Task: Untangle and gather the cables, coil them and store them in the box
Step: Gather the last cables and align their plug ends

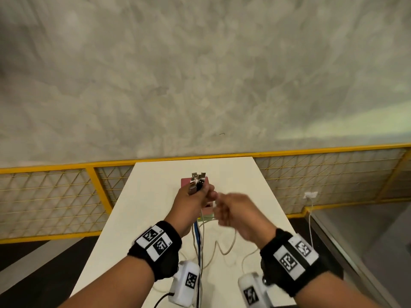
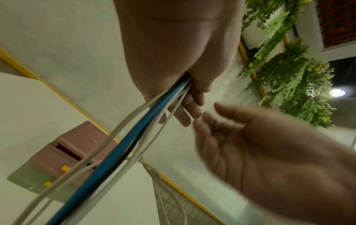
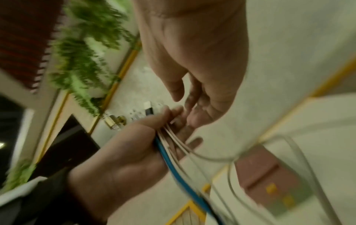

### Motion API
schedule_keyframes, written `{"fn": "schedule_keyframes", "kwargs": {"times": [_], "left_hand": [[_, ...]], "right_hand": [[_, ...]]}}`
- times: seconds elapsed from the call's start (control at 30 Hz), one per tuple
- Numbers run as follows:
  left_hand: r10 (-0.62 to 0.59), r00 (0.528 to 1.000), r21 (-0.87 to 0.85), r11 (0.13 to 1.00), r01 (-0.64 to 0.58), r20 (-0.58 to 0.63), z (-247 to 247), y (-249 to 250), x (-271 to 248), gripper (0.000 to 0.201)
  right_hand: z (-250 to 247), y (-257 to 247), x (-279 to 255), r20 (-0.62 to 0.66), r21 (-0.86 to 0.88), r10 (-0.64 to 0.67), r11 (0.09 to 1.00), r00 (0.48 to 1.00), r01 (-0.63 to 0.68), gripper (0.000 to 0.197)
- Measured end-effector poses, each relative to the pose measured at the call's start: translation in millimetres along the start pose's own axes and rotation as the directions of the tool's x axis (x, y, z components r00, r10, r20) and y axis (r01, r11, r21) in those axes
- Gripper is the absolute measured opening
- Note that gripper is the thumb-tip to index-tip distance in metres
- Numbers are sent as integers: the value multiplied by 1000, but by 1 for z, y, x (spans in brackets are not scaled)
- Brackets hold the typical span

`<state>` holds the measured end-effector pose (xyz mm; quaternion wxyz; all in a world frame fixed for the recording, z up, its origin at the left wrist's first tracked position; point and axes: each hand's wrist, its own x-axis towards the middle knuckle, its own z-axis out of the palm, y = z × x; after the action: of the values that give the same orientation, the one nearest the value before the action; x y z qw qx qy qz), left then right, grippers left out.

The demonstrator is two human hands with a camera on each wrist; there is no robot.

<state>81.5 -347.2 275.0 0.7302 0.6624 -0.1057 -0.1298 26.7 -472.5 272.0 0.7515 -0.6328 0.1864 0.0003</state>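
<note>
Cables [image 2: 123, 146], white ones with a blue and a black, are gathered at their silver plug ends in your clamped left hand [image 1: 193, 200] above the pink lidded box [image 2: 77, 150], tails trailing over the white table [image 1: 240, 174], so coiling and storing remain. Your right hand [image 1: 235, 210] hovers just beside, fingers relaxed and empty; loose white loops near the box could snag.

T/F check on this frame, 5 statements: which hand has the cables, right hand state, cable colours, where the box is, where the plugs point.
1. The left hand grips the cable bundle. True.
2. The right hand also grips the bundle. False: its fingers are open beside the left hand, holding nothing.
3. The bundle includes a blue cable. True.
4. The pink box is on the floor. False: it sits on the white table.
5. The USB plugs hang below the left hand. False: they stick out above the fist; the cords trail down.
</note>
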Motion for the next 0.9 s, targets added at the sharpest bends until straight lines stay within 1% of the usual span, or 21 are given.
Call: {"fn": "schedule_keyframes", "kwargs": {"times": [0.03,0.07,0.13,0.2,0.27,0.33,0.4,0.43,0.5,0.57,0.63,0.7,0.73,0.77,0.8,0.87,0.9], "left_hand": [[-2,1000,-32,999,1,-26,-2,1,-2,20],[-8,999,-51,999,5,-46,-4,1,-3,21],[-22,998,-65,998,18,-61,-8,-1,-6,24],[-29,998,-67,997,26,-53,-12,-4,-12,26],[-37,998,-82,996,33,-41,-16,-6,-18,26],[-41,998,-99,994,37,-37,-19,-8,-23,26],[-41,998,-101,994,36,-46,-24,-12,-28,28],[-40,998,-104,994,36,-41,-27,-15,-31,28],[-59,998,-112,992,57,-11,-34,-22,-40,29],[-116,993,-74,990,117,10,-43,-32,-54,32],[-195,981,-51,979,196,14,-58,-46,-73,34],[-295,955,-62,953,296,22,-78,-61,-89,33],[-356,933,-49,932,358,45,-89,-65,-97,33],[-426,902,-21,903,429,74,-102,-69,-105,34],[-500,860,8,865,502,102,-112,-70,-113,36],[-607,788,7,793,610,105,-132,-73,-127,37],[-621,781,-22,781,624,71,-138,-73,-130,34]], "right_hand": [[4,13,0,38,33,138,990,990,-139,26],[8,24,1,59,62,234,969,971,-237,31],[14,39,8,98,164,337,922,936,-349,37],[18,45,17,147,237,387,880,910,-412,36],[26,46,27,193,271,402,855,895,-443,26],[34,46,34,231,387,387,805,893,-450,16],[42,43,39,248,500,374,741,894,-449,21],[44,40,42,261,516,366,729,893,-450,23],[42,34,52,260,505,368,736,893,-450,28],[38,29,66,205,534,405,717,891,-449,29],[33,24,78,145,529,439,723,887,-444,34],[28,18,84,115,527,443,732,889,-432,38],[24,16,87,91,527,440,740,893,-418,39],[20,16,91,76,528,442,742,894,-413,39],[15,15,93,60,516,445,753,893,-410,39],[6,18,96,45,479,462,768,886,-425,38],[4,21,97,54,462,476,767,878,-445,36]]}}
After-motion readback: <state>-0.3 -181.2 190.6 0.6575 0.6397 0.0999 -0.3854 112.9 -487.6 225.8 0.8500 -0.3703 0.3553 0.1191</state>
